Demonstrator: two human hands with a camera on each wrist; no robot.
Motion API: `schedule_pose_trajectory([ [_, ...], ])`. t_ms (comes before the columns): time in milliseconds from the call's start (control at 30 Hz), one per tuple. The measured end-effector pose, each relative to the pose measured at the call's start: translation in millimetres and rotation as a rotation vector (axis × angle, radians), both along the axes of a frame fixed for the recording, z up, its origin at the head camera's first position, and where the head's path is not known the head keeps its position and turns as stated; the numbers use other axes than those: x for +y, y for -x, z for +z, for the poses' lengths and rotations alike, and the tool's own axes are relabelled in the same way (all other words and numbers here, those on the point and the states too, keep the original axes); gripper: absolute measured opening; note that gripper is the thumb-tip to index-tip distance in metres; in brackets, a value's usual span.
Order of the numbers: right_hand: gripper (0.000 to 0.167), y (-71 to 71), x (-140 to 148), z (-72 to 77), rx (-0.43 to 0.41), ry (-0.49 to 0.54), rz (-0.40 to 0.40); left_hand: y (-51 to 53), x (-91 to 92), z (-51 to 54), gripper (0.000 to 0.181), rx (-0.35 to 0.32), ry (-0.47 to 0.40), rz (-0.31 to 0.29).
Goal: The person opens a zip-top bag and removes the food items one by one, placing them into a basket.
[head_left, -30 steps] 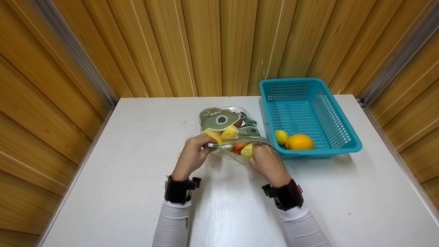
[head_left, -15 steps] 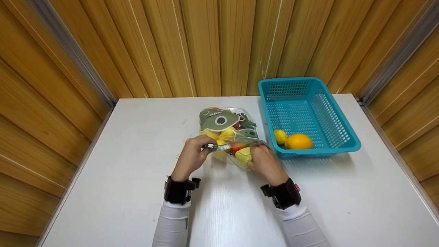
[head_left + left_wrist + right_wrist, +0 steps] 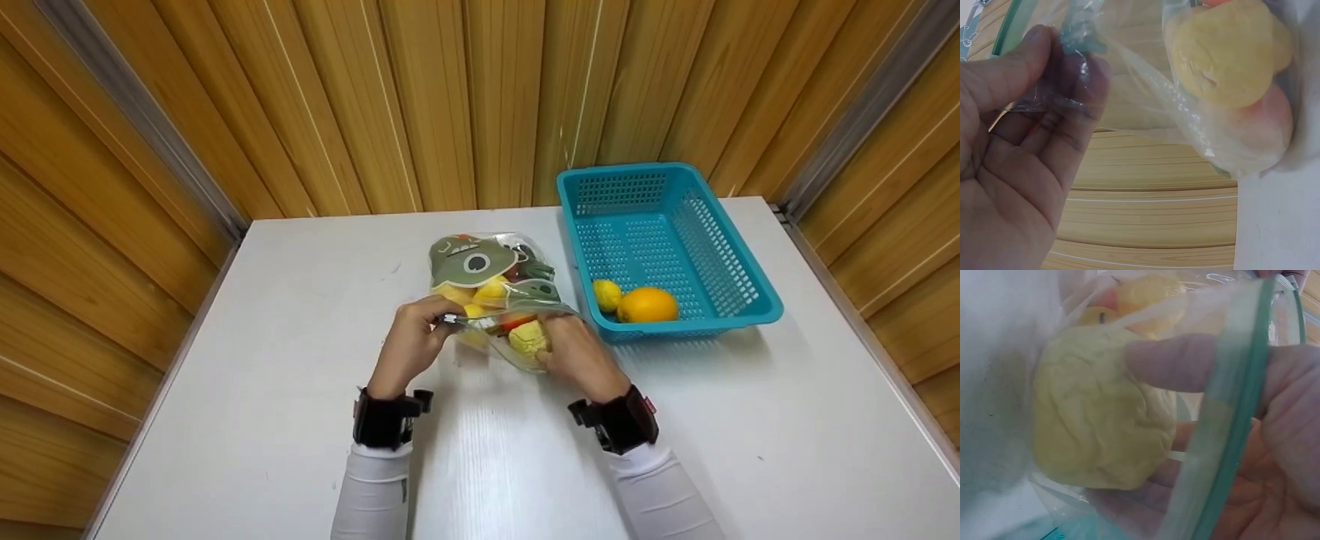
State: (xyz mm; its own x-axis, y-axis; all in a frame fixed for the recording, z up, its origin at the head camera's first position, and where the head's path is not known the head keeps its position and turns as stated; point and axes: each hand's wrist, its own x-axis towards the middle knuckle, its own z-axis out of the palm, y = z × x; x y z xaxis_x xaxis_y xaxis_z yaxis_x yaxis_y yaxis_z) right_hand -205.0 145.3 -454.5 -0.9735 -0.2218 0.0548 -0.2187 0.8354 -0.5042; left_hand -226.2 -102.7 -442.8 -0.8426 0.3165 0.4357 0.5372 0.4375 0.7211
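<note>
the person's left hand (image 3: 409,337) pinches the edge of a clear bag (image 3: 459,267), thumb against fingers. the right hand (image 3: 581,349), inside the bag's mouth, has its fingers curled round a lumpy yellow fruit (image 3: 529,339). more of that fruit shows in the head view than a second ago; it seems to be within the bag but not released. the bag lies on the worktop (image 3: 322,300), other fruit inside, left of the blue basket (image 3: 630,169), where a yellow fruit (image 3: 606,295) and an orange fruit (image 3: 648,305) stay as they were.
</note>
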Motion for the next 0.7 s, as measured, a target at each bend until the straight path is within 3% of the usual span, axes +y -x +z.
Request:
schedule_pose_trajectory([
  [200,0.057,-0.1,1.9,-0.7,-0.007,0.024,0.011,0.0,0.8,-0.4,0.018,0.026,0.016,0.005],
  [433,0.062,-1.3,3.3,4.7,0.034,0.051,0.045,0.6,-0.4,0.2,0.018,0.024,-0.001,0.006],
  [700,0.041,-10.4,8.6,21.4,0.049,0.046,0.077,0.8,-0.3,-0.3,0.017,0.029,-0.009,0.008],
])
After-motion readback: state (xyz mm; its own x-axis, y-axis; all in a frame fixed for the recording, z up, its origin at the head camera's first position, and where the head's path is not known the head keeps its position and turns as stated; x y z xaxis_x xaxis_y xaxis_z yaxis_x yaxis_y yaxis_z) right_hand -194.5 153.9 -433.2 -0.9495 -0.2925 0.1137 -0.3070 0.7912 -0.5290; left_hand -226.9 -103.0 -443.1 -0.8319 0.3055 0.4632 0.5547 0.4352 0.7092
